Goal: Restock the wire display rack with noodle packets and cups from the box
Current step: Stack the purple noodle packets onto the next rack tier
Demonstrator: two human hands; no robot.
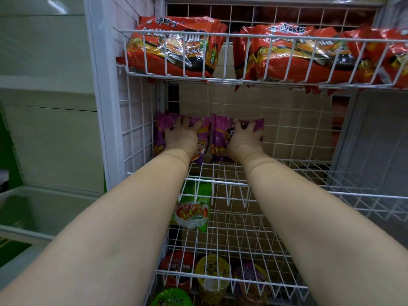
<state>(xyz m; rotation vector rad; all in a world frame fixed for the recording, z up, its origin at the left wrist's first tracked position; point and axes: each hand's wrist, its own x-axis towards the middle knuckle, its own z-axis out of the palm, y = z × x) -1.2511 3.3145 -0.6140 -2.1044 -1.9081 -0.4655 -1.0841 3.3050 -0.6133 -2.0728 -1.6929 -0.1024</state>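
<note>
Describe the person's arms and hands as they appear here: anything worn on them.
Both forearms are bare up to the frame's edge, with no sleeves in view. The left hand and right hand wear no gloves, and no watch, bracelet or ring shows.

White wire rack (287, 38) holds red packets (172, 47), purple packets (218, 133), one green packet (194, 208).

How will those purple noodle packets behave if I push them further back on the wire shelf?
The purple packets look glossy and crinkled, so they would probably slide easily but buckle under the left hand and right hand. They seem light. Standing on open wire shelf, their lower edges might catch or they could tip.
</note>
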